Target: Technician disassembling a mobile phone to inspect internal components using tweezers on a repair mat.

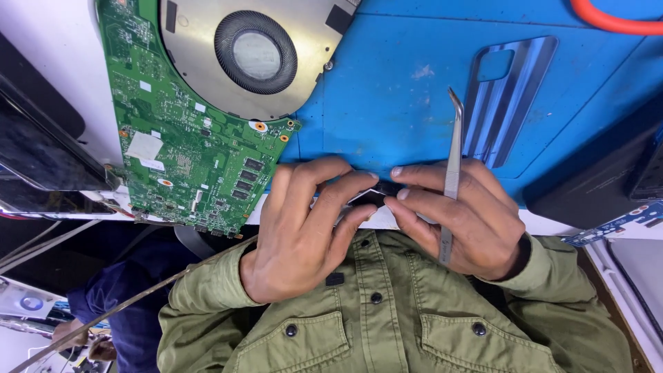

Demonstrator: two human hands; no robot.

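Observation:
My left hand [304,228] and my right hand [459,217] meet at the near edge of the blue work mat [387,90]. Together their fingertips pinch a small dark flat part [376,195] with a pale edge. Metal tweezers [452,166] also lie in my right hand, running between the fingers, with the bent tip pointing away over the mat. What kind of part the dark piece is I cannot tell, since my fingers cover most of it.
A green circuit board [186,138] with a round cooling fan [255,52] lies at the left of the mat. A shiny phone back cover [507,90] rests at the right, a dark device [601,173] beyond it, an orange cable [615,21] at the top.

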